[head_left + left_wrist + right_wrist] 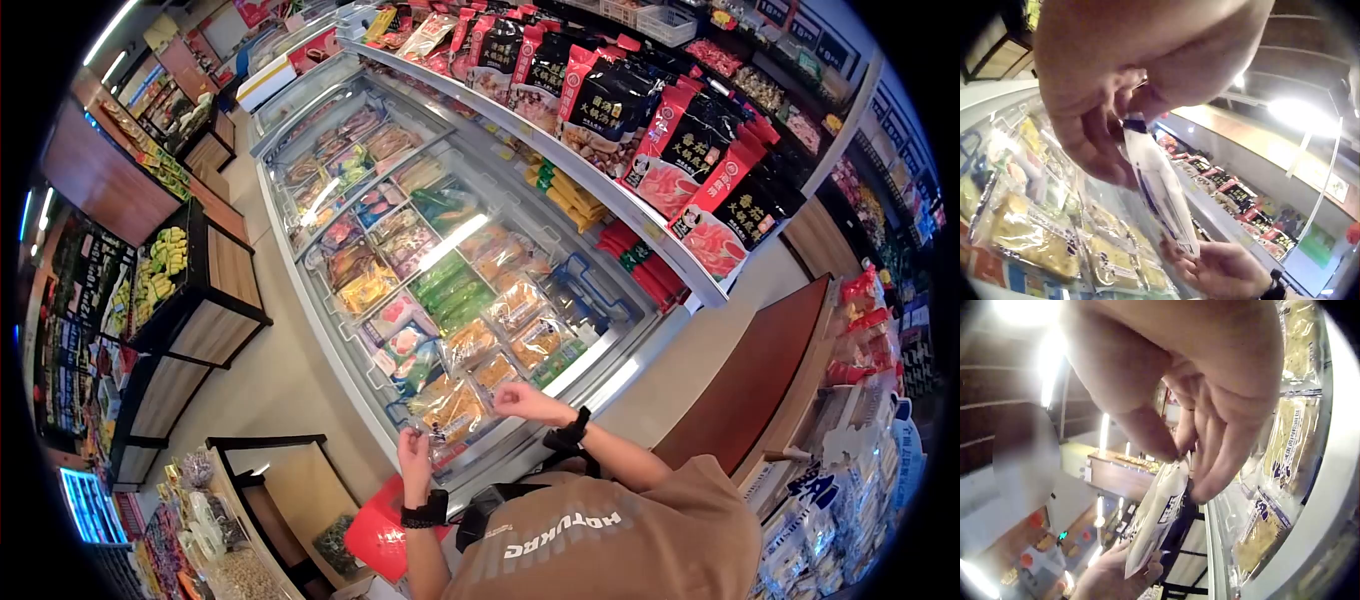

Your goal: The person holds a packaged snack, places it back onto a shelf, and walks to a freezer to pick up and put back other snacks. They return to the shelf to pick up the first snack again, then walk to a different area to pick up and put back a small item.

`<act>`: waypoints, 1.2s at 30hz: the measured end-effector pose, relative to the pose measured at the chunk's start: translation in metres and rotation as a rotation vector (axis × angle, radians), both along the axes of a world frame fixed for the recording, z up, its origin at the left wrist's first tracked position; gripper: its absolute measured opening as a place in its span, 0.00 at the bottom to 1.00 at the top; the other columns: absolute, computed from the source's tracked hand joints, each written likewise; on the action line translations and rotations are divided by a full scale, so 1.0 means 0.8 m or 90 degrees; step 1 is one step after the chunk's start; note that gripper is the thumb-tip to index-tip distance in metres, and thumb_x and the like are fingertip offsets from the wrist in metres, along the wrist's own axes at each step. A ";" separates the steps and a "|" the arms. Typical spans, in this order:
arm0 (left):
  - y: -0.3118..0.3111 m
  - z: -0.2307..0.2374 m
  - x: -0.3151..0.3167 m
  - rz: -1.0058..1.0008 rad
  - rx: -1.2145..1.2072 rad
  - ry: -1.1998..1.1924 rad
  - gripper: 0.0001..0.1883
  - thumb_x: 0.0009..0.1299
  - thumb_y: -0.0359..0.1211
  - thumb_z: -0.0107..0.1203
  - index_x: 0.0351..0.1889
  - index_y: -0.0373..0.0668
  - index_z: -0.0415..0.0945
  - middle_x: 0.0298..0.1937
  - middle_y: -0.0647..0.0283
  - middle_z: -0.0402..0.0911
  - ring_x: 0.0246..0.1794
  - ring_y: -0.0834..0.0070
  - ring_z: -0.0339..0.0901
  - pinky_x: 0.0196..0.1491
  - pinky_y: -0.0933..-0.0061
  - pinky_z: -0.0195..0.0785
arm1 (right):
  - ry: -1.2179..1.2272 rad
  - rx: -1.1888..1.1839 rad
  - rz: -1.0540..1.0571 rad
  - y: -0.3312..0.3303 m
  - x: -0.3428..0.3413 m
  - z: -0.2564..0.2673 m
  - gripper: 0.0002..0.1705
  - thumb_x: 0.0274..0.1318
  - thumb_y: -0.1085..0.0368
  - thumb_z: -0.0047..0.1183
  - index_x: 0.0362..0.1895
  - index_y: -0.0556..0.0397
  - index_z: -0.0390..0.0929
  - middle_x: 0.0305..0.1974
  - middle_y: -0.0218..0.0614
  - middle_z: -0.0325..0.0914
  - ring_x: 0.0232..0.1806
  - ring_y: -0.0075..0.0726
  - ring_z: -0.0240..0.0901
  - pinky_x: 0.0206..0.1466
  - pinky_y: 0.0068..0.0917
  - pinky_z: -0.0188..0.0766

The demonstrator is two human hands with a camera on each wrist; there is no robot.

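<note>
A flat clear-and-white plastic food packet [1160, 181] with dark blue print spans the gap between my two hands, over the near end of the chest freezer [345, 370]. My left hand [415, 460] pinches one end of it between thumb and fingers. At the other end, my right hand [535, 402] grips the edge with thumb and curled fingers. From the head view the packet [452, 412] shows golden-brown contents. The right wrist view has the packet [1159, 515] nearly edge-on. Similar golden packets [1291, 434] lie in the freezer just below.
Other bags fill the freezer, including green packs [450, 292]. A shelf of red-and-black bags [690, 145] overhangs its far side. A red basket [380, 530] is by my left forearm. A wooden counter [750, 370] stands on the right, a produce stand [215, 290] on the left.
</note>
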State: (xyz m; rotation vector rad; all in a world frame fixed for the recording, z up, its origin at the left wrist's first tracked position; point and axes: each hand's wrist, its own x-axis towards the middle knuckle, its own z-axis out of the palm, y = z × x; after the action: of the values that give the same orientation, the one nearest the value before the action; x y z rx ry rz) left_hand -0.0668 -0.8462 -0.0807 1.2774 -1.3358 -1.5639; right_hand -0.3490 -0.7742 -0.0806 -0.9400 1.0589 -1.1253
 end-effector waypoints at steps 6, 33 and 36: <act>0.024 0.060 -0.003 -0.169 -0.006 0.023 0.05 0.72 0.24 0.50 0.40 0.42 0.66 0.33 0.74 0.66 0.35 0.87 0.65 0.38 0.84 0.61 | -0.037 0.164 -0.106 0.049 0.019 0.043 0.11 0.66 0.58 0.52 0.39 0.53 0.74 0.29 0.22 0.77 0.32 0.14 0.71 0.36 0.15 0.65; 0.070 0.005 0.054 -0.254 -0.012 0.096 0.17 0.78 0.38 0.46 0.30 0.37 0.76 0.25 0.79 0.67 0.25 0.90 0.59 0.28 0.82 0.52 | 0.211 0.071 -0.554 0.180 0.211 -0.007 0.21 0.70 0.55 0.45 0.30 0.59 0.76 0.24 0.17 0.66 0.27 0.12 0.58 0.28 0.18 0.58; 0.077 0.008 0.040 -0.264 0.002 0.099 0.20 0.79 0.40 0.45 0.24 0.39 0.72 0.23 0.79 0.63 0.24 0.89 0.56 0.27 0.80 0.50 | 0.224 0.056 -0.627 0.198 0.221 0.002 0.22 0.70 0.56 0.46 0.27 0.59 0.74 0.23 0.16 0.64 0.27 0.12 0.56 0.27 0.18 0.55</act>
State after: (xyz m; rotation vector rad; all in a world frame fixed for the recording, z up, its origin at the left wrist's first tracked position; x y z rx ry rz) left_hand -0.0344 -0.7845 -0.0745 0.8926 -1.5641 -1.9005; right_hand -0.1723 -0.6161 -0.0792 -0.5279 1.9513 -1.7092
